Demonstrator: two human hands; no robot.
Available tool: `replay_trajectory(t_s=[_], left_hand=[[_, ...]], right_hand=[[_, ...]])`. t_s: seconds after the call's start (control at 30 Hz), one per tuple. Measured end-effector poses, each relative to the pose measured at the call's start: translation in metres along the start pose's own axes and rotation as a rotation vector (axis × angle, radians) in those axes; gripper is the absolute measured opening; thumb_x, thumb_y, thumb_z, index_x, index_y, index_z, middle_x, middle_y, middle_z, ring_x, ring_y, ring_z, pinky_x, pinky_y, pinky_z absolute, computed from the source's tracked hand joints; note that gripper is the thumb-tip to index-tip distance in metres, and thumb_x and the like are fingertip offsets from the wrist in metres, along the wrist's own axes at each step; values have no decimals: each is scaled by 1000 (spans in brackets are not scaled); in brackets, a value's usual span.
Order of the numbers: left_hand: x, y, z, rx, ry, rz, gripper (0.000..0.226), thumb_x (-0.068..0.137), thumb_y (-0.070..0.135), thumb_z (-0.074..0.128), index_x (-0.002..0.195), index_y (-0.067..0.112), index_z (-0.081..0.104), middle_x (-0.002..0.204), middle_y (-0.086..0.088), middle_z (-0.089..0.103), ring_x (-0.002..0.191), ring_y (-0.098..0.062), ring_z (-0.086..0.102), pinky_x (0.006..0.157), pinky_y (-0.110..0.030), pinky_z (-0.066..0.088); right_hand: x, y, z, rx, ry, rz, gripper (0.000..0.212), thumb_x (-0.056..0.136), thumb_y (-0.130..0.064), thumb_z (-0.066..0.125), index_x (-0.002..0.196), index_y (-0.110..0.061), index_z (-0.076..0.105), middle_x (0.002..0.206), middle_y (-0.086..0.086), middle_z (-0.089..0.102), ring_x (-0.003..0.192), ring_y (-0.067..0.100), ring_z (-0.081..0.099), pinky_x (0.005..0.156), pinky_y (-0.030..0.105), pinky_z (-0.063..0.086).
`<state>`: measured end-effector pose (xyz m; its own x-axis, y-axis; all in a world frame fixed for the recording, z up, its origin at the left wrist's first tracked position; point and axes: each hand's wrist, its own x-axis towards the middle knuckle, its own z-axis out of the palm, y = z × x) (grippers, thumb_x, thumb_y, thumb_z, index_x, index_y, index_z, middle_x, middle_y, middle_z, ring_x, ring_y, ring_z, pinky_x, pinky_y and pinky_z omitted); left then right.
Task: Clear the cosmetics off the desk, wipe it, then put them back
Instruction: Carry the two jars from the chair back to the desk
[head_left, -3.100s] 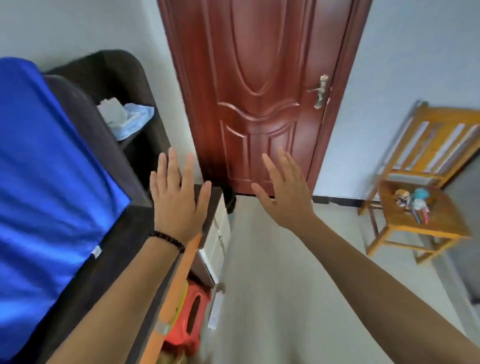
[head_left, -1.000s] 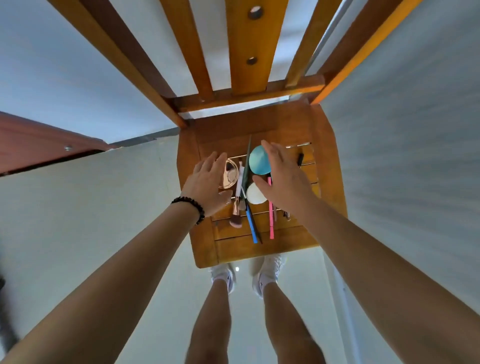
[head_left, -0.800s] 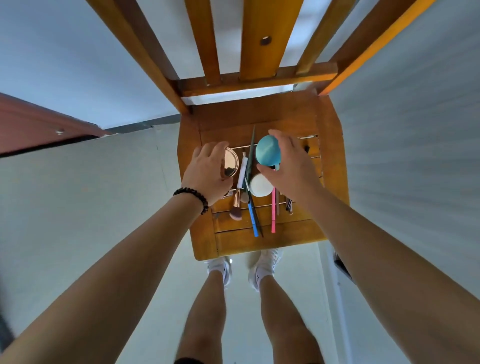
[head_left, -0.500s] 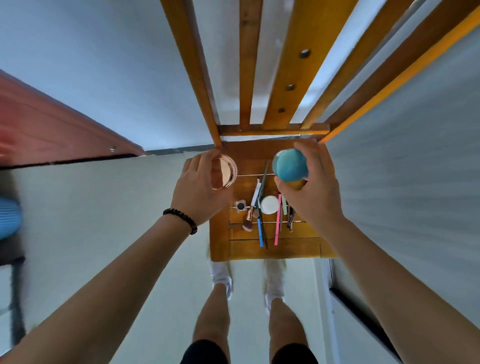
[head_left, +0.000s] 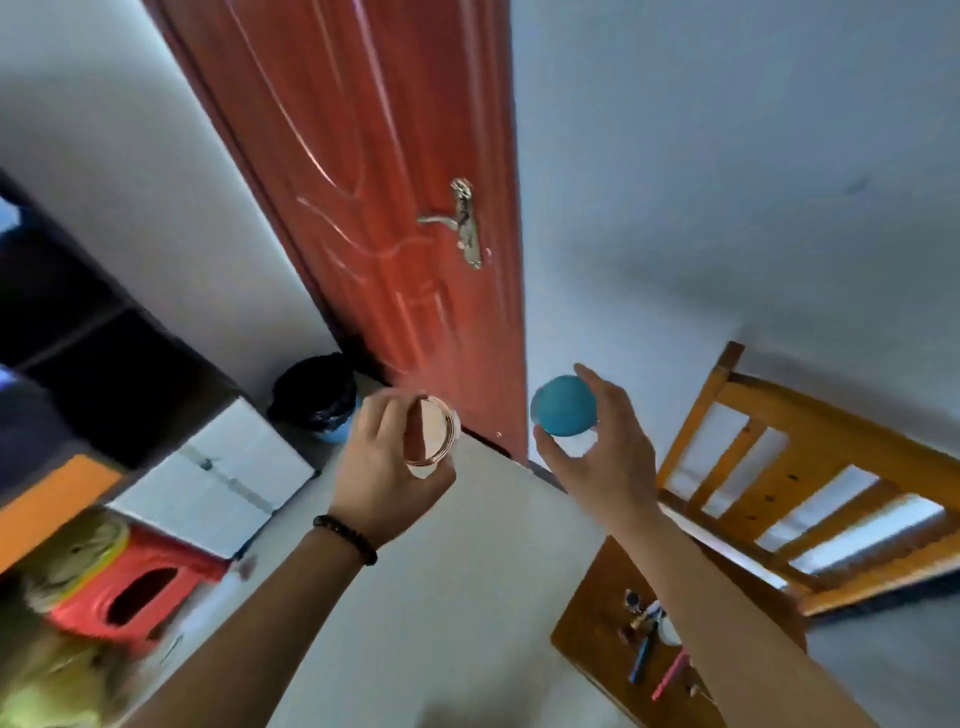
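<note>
My left hand (head_left: 387, 470) grips a round rose-gold compact (head_left: 434, 439) in the air above the floor. A teal round cosmetic case (head_left: 563, 406) sits between the fingers and thumb of my right hand (head_left: 597, 457), held up in front of the door. Several small cosmetics (head_left: 647, 642), among them a blue pen-like stick, a pink stick and a white round item, lie on the wooden chair seat (head_left: 597, 608) at lower right, partly hidden by my right forearm. An orange desk edge (head_left: 47, 501) shows at far left.
A red-brown door (head_left: 374, 171) with a metal handle stands ahead. A black bin (head_left: 317, 395) sits by its foot, next to a white drawer unit (head_left: 218, 478). A red plastic stool (head_left: 130, 597) is at lower left. The chair back (head_left: 810, 467) fills the right side.
Both hands lifted the compact and the teal case off the chair seat. The view swung left from the chair toward the door and desk side.
</note>
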<state>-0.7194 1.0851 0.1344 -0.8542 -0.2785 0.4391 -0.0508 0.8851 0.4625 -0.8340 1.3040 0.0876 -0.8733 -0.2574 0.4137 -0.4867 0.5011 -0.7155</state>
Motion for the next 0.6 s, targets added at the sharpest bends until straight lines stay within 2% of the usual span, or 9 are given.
replay_trajectory(t_s=[0.07,0.1,0.2,0.23,0.3,0.4,0.47,0.6], left_hand=[[-14,-26,-61,65,105,-67,68,65,29,82,125,13,53,120,-1,51,107,-19,52,85,-27,46],[-25,-41,-90,96,144,-99,70,65,29,83,127,13,53,120,-1,51,107,-19,53,83,-26,45],[-65,-94,-175,159,227,-188,74,67,32,82,131,16,49,122,0,48,109,-19,52,85,-26,44],[-81,-113,-201,188,254,-210,75,67,34,82,132,17,48,123,1,48,109,-18,52,86,-27,45],[-118,-154,-251,238,309,-260,76,68,36,81,133,17,47,122,1,49,107,-18,52,86,-27,46],[-175,-213,-321,298,381,-372,74,70,44,79,132,22,46,119,7,48,103,-15,55,82,-24,45],[-211,-246,-361,328,419,-442,74,70,48,78,133,25,45,120,9,49,103,-14,56,82,-25,46],[-266,-303,-429,346,467,-545,77,69,46,77,135,24,43,122,6,51,104,-14,55,84,-26,45]], right_hand=[[12,-57,24,53,-29,-104,81,74,-53,75,143,-38,36,133,-21,48,110,1,55,79,23,53],[14,-86,38,81,-44,-150,81,73,-51,77,143,-38,38,133,-22,49,111,2,56,83,21,51],[10,-174,88,144,-91,-303,78,73,-44,80,141,-33,44,133,-15,54,115,4,56,90,1,34],[5,-202,107,161,-110,-344,76,73,-43,80,140,-31,47,132,-12,56,116,5,56,90,1,33],[-12,-259,150,191,-152,-416,74,72,-43,79,138,-28,49,129,-11,57,114,7,57,89,8,39],[-47,-341,221,250,-225,-468,73,72,-47,76,137,-28,49,127,-14,56,111,7,58,85,26,53],[-74,-389,268,307,-306,-486,74,73,-46,78,138,-30,48,129,-14,54,113,9,58,85,36,56],[-125,-468,347,339,-421,-532,75,73,-47,78,139,-32,45,131,-13,52,114,8,56,83,39,57]])
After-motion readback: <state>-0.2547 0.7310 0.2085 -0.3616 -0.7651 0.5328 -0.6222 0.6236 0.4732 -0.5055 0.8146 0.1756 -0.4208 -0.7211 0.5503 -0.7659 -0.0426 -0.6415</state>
